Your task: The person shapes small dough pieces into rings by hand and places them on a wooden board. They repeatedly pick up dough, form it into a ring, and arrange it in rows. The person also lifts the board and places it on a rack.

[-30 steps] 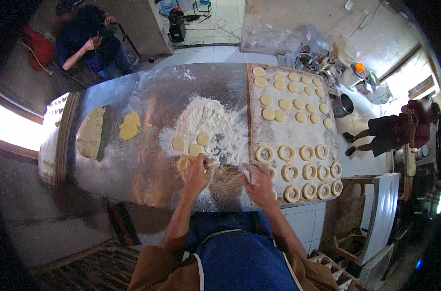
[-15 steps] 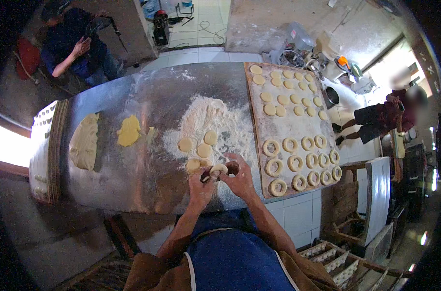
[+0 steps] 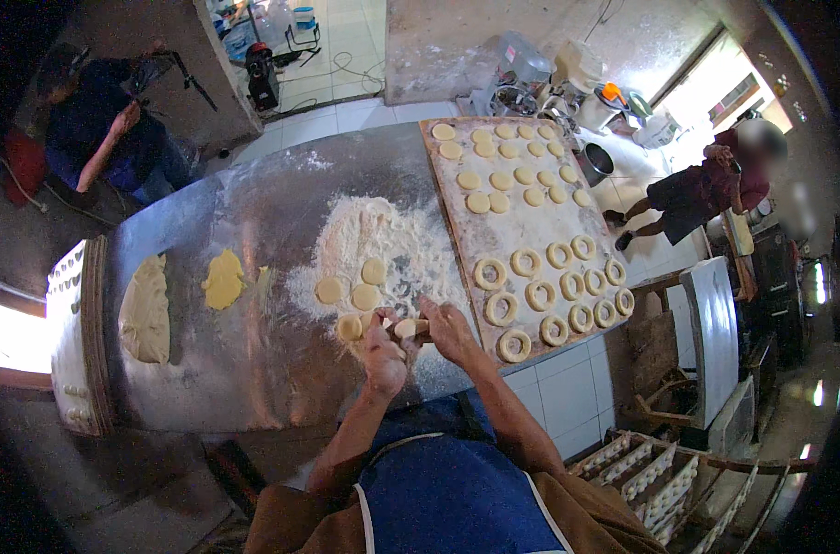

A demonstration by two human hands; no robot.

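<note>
Above the floured near edge of the metal table, both my hands pinch one small piece of pale dough (image 3: 408, 328). My left hand (image 3: 386, 358) has its fingers closed at the dough's left side, while my right hand (image 3: 450, 332) curls round it from the right. Fingers hide part of the dough, so its full shape cannot be made out. Just left of my left fingertips lies a flat dough round (image 3: 350, 326). Further off, several more rounds (image 3: 365, 296) rest on the spread of white flour (image 3: 369, 226).
To the right, a floured wooden board (image 3: 521, 231) carries dough discs on its far half and dough rings on its near half. A large dough slab (image 3: 145, 314) and a yellow lump (image 3: 223, 280) lie left. Stacked boards (image 3: 94, 332) stand at the left end. Two people stand beyond the table.
My view has swung, so the table appears shifted left. My hands have tilted the dough piece, which now shows more edge-on, and the right fingers have closed in around it.
</note>
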